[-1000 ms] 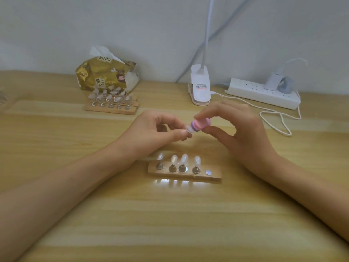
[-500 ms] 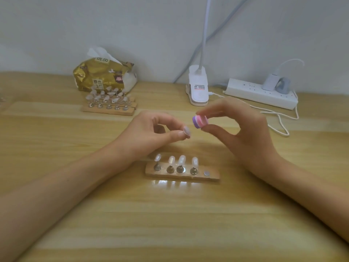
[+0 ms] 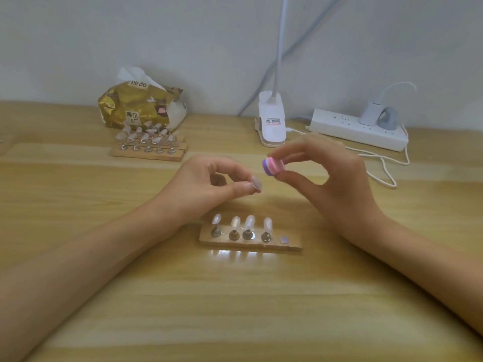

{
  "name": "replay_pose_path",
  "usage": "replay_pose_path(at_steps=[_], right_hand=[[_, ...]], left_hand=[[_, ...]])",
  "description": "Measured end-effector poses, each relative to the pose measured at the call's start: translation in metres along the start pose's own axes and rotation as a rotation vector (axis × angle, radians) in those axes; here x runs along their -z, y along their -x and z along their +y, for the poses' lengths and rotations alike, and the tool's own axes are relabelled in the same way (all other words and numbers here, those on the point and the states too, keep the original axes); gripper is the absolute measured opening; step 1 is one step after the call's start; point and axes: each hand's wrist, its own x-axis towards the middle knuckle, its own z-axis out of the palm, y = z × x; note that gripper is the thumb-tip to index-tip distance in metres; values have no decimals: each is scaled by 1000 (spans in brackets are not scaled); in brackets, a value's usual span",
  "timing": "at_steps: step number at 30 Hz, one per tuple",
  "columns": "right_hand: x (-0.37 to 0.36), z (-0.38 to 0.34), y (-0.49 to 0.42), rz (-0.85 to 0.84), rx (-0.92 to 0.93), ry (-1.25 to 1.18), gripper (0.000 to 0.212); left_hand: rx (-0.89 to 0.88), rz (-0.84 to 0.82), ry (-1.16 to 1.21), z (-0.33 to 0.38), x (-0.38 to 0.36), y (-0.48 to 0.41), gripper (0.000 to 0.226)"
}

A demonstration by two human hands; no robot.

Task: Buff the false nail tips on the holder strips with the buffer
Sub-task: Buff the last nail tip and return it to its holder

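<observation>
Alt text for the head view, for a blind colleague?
The left hand pinches a false nail tip while the right hand pinches a pink-and-purple buffer, apart from it. Below sits a holder strip bearing four more tips and one empty spot.

Matt wooden holder strip (image 3: 294, 246), glossy clear nail tips (image 3: 249, 222), perhaps foam buffer (image 3: 273, 165)

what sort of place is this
Likely a home craft desk: a wooden tabletop against a plain wall, with a clip-on lamp, a power strip and a tissue pack behind a nail tip holder strip.
</observation>
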Motion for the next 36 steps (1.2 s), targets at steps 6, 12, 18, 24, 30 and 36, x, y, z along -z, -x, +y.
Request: replay_pose_path(at_steps=[6,12,18,24,30,36], right_hand=[[0,3,1,-14,-20,26,10],[-1,0,2,-25,-12,34,8],[-3,1,2,-37,29,106,9],[-5,2,2,-61,49,90,7],[-5,-3,1,-66,60,40,9],[-1,-2,1,-36,31,2,10]], left_hand=[[15,12,8,-1,1,0,2],[30,38,10,-1,-1,0,5],[37,50,16,0,0,0,4],[36,46,14,0,0,0,3],[38,45,-16,1,0,1,14],[42,38,-8,2,-1,0,4]])
